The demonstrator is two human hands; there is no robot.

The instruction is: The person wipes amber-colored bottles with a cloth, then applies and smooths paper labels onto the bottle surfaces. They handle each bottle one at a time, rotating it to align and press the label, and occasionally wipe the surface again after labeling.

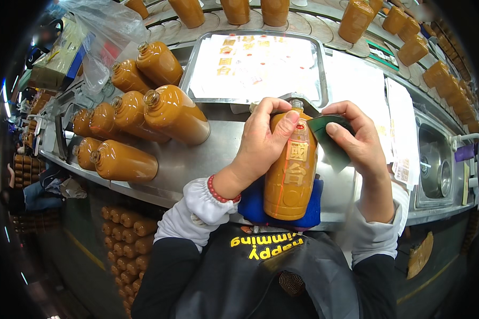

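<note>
A glossy brown bottle point(282, 192) with gold lettering down its front lies tilted on a folded blue cloth point(315, 202) at the counter's near edge, its neck pointing away from me. My left hand point(264, 130) wraps round its upper left side, the thumb pressed on the front near the shoulder. Pinched between thumb and fingers of my right hand point(361, 139) is a thin dark green scraper-like sheet point(332, 142). One corner of that sheet meets the bottle's upper right side, beside the top of the lettering.
Several brown bottles point(178, 118) stand on the steel counter point(226, 159) at left. Beyond my hands lies a metal tray point(189, 80) with sheets of gold lettering point(250, 58). A conveyor point(213, 20) carrying bottles curves behind. A sink point(434, 159) is at right; more bottles point(127, 234) are stacked lower left.
</note>
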